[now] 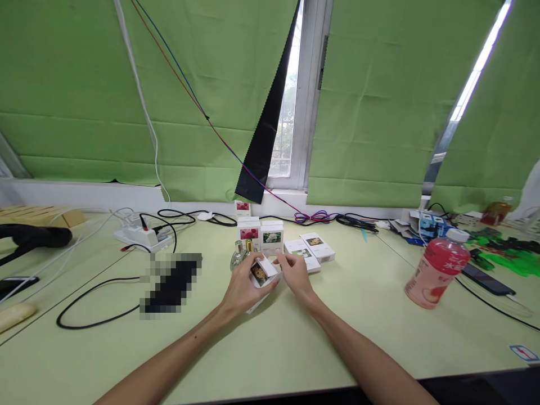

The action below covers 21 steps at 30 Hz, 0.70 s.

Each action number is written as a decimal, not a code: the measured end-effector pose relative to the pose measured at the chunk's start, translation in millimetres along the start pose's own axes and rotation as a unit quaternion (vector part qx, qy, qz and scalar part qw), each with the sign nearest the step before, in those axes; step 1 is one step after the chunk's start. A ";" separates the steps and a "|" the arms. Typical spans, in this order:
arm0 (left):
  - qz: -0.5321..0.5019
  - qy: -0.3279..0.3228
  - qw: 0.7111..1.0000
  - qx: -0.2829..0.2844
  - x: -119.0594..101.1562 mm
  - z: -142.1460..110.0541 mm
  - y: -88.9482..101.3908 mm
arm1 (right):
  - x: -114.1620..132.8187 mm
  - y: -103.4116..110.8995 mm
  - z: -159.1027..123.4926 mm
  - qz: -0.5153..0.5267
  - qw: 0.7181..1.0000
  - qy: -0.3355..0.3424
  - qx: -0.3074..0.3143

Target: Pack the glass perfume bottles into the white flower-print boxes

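Note:
My left hand (241,288) is closed around a small white carton (259,272) with a yellowish flower picture, held tilted just above the table. Close by the carton's upper right edge, the fingers of my right hand (296,275) are pinched together; whatever sits between them is hidden. Two small glass perfume bottles (237,259), one with a gold cap, stand just behind my left hand. Behind these stand white cartons with a pink flower picture (249,233) and a white flower picture (272,237). Two similar flat-lying cartons (317,246) are beyond my right hand.
A pink drink bottle (439,270) stands at the right, near a phone (487,279). To the left lie a pixelated dark object (172,284) with a black cable and a white power strip (145,236). Coiled cables (356,222) run along the table's back edge.

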<state>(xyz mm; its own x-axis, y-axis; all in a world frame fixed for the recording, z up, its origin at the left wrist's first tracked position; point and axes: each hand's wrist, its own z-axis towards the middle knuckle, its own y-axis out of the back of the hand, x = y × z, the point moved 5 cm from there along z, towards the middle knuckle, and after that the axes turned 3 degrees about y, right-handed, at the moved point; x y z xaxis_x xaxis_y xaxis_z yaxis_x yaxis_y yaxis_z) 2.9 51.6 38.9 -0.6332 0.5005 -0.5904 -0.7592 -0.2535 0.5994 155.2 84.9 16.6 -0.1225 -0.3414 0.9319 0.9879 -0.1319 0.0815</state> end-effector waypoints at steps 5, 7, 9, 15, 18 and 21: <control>-0.007 0.003 1.000 -0.010 1.6 -0.7 0.1 | 4.6 14.0 1.8 -0.012 0.998 0.009 -0.068; -0.009 0.001 1.000 -0.012 1.4 -1.1 0.2 | 4.1 17.1 3.0 -0.018 0.997 0.012 -0.076; -0.013 -0.001 1.000 -0.011 1.2 -1.5 -0.1 | 2.3 17.7 3.9 -0.014 0.997 0.006 -0.074; -0.035 -0.004 0.999 -0.005 2.8 -3.1 -1.7 | -7.9 9.9 2.3 0.082 0.990 -0.103 -0.043; -0.049 -0.003 0.999 0.005 2.6 -4.1 -2.6 | -10.5 4.8 0.7 0.132 0.980 -0.151 -0.016; -0.059 -0.002 0.998 0.012 1.0 -4.9 -2.8 | -10.8 4.2 0.4 0.159 0.973 -0.166 -0.014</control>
<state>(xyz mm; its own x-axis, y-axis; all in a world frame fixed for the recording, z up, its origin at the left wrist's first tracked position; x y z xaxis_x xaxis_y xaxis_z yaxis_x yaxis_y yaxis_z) 3.6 48.7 34.0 -0.5396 0.5292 -0.6548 -0.8243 -0.1736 0.5390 160.7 88.4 7.0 0.2307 -0.0501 0.9717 0.9675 -0.0947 -0.2346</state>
